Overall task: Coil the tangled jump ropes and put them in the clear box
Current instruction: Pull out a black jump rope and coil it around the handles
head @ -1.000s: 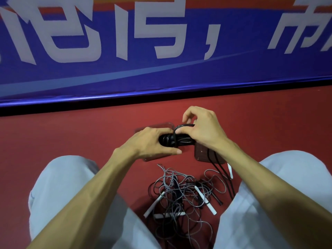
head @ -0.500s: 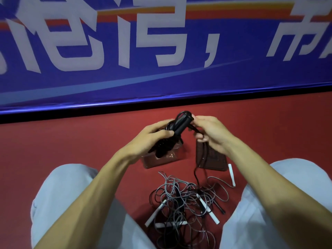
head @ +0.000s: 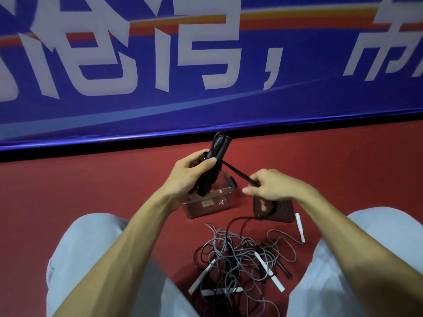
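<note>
My left hand (head: pixel 190 175) grips a black jump rope bundle (head: pixel 216 161), its handles upright with cord wound round them, above the clear box (head: pixel 219 202). My right hand (head: pixel 272 186) pinches the loose black cord (head: pixel 238 172) that runs taut from the bundle; the rest of this cord trails down to the floor. A tangle of grey and black ropes (head: pixel 238 255) with white handles (head: pixel 269 271) lies on the red floor between my knees. The clear box sits open on the floor, partly hidden by my left hand.
The box's lid (head: pixel 274 209) lies flat to the right of the box. A blue banner wall (head: pixel 206 88) stands just behind. My knees in light trousers (head: pixel 87 259) frame the rope tangle on both sides.
The left hand has raised and tilted the black bundle upright. The right hand has moved down and to the right, pulling the loose cord taut away from the bundle.
</note>
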A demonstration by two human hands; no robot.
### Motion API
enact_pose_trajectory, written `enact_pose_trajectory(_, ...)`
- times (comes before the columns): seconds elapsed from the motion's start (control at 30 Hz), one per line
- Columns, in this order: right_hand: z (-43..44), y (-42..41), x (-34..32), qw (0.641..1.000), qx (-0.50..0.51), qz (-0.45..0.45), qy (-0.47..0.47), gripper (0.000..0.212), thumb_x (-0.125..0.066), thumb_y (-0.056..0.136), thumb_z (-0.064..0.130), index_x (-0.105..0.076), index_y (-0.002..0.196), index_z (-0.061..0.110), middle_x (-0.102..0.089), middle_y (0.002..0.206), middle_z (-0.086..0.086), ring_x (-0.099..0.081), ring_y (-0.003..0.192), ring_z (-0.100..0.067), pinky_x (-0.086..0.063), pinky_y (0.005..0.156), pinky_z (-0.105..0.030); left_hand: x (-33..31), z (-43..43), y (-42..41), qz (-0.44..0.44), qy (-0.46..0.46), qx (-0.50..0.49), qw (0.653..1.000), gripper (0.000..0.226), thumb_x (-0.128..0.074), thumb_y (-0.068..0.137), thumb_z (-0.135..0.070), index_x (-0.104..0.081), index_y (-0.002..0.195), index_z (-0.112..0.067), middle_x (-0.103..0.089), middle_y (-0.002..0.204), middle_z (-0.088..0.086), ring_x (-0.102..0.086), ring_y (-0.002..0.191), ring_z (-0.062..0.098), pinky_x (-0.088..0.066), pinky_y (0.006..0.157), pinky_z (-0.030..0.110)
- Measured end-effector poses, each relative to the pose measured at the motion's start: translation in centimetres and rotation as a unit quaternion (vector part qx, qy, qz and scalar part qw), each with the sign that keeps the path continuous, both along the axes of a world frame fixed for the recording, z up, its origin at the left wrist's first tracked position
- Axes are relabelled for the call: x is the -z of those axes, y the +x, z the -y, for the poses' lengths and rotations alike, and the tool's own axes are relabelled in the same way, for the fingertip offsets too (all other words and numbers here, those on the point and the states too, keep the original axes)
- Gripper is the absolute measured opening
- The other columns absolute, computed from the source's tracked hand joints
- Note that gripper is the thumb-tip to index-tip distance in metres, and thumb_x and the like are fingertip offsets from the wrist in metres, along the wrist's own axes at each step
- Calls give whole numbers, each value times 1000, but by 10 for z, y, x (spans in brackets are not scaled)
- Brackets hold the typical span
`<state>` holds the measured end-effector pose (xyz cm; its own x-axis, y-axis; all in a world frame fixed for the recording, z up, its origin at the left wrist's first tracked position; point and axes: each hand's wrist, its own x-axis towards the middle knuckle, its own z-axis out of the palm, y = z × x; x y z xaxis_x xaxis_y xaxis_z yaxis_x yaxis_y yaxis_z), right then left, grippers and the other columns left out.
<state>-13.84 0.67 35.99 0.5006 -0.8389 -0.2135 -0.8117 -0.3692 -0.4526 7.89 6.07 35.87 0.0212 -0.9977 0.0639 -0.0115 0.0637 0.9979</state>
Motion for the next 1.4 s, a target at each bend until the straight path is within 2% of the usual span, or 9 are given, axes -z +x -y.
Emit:
enact_pose_trajectory(0.13,0,-4,-2,993,-41,57,-90,17,-52,98,24,-58,82,21,-68,72,0,-58,50,-1,-45,60,-26,8,9,13,80,-27,-88,993,26,-71,87,-23,-69,113,-20,-71,77,-4,-67,65,13,-54,58,27)
enact_pose_trajectory(0.27,-11,2,-11,961,-135,48,-235,19,-42,101,27,-54,88,22,-58,78,9,-55,73,-9,-48,66,-35,17,16,24,229,-31,-117,966,43,-78,80,-36,-65,120,-26,-73,94,-4,-72,78,14,-58,75,32)
enact_pose_trajectory(0.5,-27,17,-1,908,-238,7,-343,20,-48,99,24,-62,112,21,-57,101,2,-61,81,-25,-49,63,-39,27,14,12,494,8,21,869,54,-66,69,-57,-56,121,-47,-69,106,-11,-66,102,18,-53,86,40)
enact_pose_trajectory(0.57,-25,19,3,904,-221,41,-363,18,-52,97,24,-65,108,19,-58,95,0,-61,74,-27,-45,56,-35,25,10,7,530,4,80,844,50,-62,71,-53,-53,120,-52,-68,98,-18,-63,92,14,-53,82,41)
enact_pose_trajectory(0.77,-12,16,11,935,0,129,-330,18,-61,91,38,-72,97,25,-69,93,5,-64,90,-23,-50,74,-36,18,-4,-7,468,-51,163,867,34,-66,80,-35,-61,110,-52,-60,64,-21,-53,56,0,-49,66,28)
enact_pose_trajectory(0.97,-7,19,11,953,140,207,-169,21,-70,83,42,-76,82,22,-69,71,7,-62,77,-14,-45,66,-26,20,-5,-14,418,-17,113,901,73,-58,55,-91,-62,117,-51,-70,104,-24,-64,98,-3,-52,92,36)
enact_pose_trajectory(1.13,-7,21,8,944,175,259,-101,23,-78,76,39,-73,73,17,-71,72,-3,-61,67,-14,-47,63,-29,19,-6,-21,378,9,80,922,43,-63,61,-81,-65,100,-62,-74,93,-16,-65,82,0,-53,82,31)
enact_pose_trajectory(1.23,-7,21,7,923,196,330,-20,24,-80,76,30,-71,69,9,-60,59,0,-53,57,-12,-40,59,-27,15,-9,-25,343,23,81,936,42,-68,67,-60,-69,108,-49,-68,71,-8,-52,57,3,-44,65,27)
enact_pose_trajectory(1.4,-10,19,-1,820,249,492,157,15,-75,78,20,-66,74,9,-53,48,2,-38,33,-8,-18,31,-15,6,-10,-25,200,-2,73,977,30,-68,74,-29,-73,92,-52,-76,92,2,-63,77,11,-49,77,30)
